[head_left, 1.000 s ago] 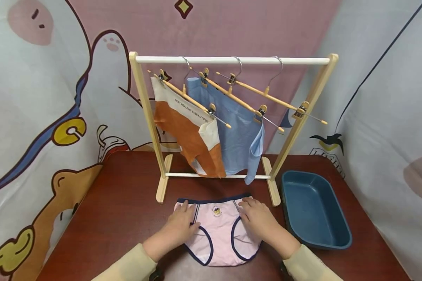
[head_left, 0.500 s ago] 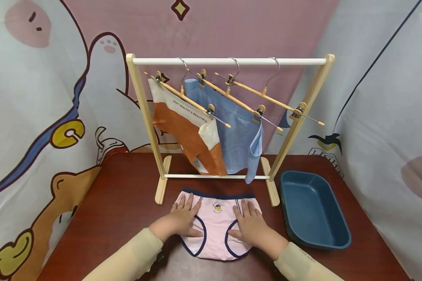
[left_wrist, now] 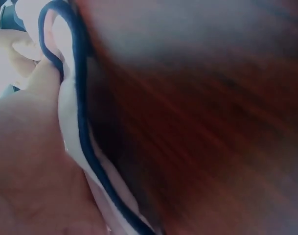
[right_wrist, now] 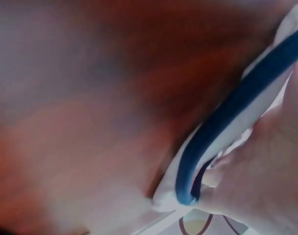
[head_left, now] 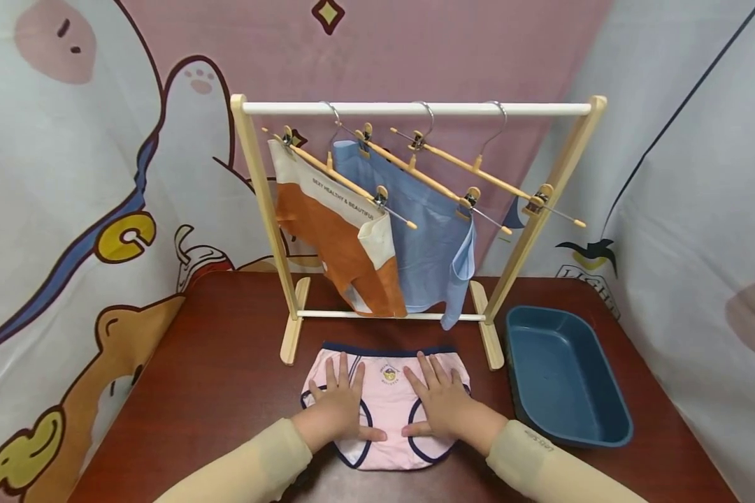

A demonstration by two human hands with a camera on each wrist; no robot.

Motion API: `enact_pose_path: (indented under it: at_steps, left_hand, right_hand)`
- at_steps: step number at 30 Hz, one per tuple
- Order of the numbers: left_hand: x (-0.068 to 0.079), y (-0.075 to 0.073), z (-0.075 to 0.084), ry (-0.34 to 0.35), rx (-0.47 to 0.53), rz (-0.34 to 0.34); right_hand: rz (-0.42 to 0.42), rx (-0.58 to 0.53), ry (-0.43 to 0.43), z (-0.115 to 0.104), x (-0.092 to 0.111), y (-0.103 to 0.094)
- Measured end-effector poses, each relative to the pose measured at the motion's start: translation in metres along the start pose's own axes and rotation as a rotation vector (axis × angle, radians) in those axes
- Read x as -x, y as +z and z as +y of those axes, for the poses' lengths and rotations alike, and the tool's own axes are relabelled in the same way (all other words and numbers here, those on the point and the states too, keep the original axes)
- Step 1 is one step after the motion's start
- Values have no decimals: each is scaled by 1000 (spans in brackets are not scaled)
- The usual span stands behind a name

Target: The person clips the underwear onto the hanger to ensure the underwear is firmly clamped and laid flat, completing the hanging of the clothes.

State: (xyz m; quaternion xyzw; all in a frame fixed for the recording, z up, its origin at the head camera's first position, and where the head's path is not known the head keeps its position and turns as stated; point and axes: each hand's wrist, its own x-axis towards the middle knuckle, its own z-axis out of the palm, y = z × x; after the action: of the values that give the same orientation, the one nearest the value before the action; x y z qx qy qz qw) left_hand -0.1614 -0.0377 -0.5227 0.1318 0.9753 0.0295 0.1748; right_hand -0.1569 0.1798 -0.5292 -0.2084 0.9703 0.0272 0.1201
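A pair of pink underpants (head_left: pixel 390 433) with navy trim and a small printed badge lies spread on the table in the head view. My left hand (head_left: pixel 338 405) rests on its left half, fingers straight and spread. On the right half, my right hand (head_left: pixel 447 405) presses the cloth with its fingers fanned out. In the left wrist view the navy edging (left_wrist: pixel 82 112) runs beside the palm. The right wrist view has the same kind of navy edging (right_wrist: pixel 227 112) along the hand, just above the blurred table.
Behind the underpants stands a wooden rack (head_left: pixel 415 109). Clip hangers on it carry orange-and-white underpants (head_left: pixel 327 223) and a blue garment (head_left: pixel 428 251); a third hanger (head_left: pixel 478 168) has bare clips. To the right sits a dark teal tray (head_left: pixel 566 370) on the brown table (head_left: pixel 220 349).
Both hands have slid inward over the underpants, closer to each other, with fingers spread wider. The cloth has shifted slightly and its outline has changed. The rack and tray stay put.
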Motion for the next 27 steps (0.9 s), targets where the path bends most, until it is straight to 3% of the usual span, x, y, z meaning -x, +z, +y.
enact_pose_path:
  at_steps: [4, 6, 11, 14, 17, 20, 27]
  left_hand:
    - [3, -4, 2, -39, 12, -2]
    - [3, -6, 4, -20, -18, 11]
    - [-1, -8, 8, 166, -123, 76]
    - [-4, -8, 8, 225, -141, 47]
    - [-4, -6, 7, 184, -146, -23]
    - [-3, -4, 6, 131, -136, -49]
    - [-3, 2, 1, 37, -56, -16]
  right_hand:
    - [0, 8, -14, 4, 0, -5]
    - [13, 3, -29, 3, 0, -6]
    - [54, -19, -129, -5, 1, -10]
    - [45, -19, -159, -7, 0, -9]
    - [7, -10, -125, -5, -1, -6]
    - [-30, -2, -66, 3, -1, -3]
    - [-27, -57, 0, 24, 7, -1]
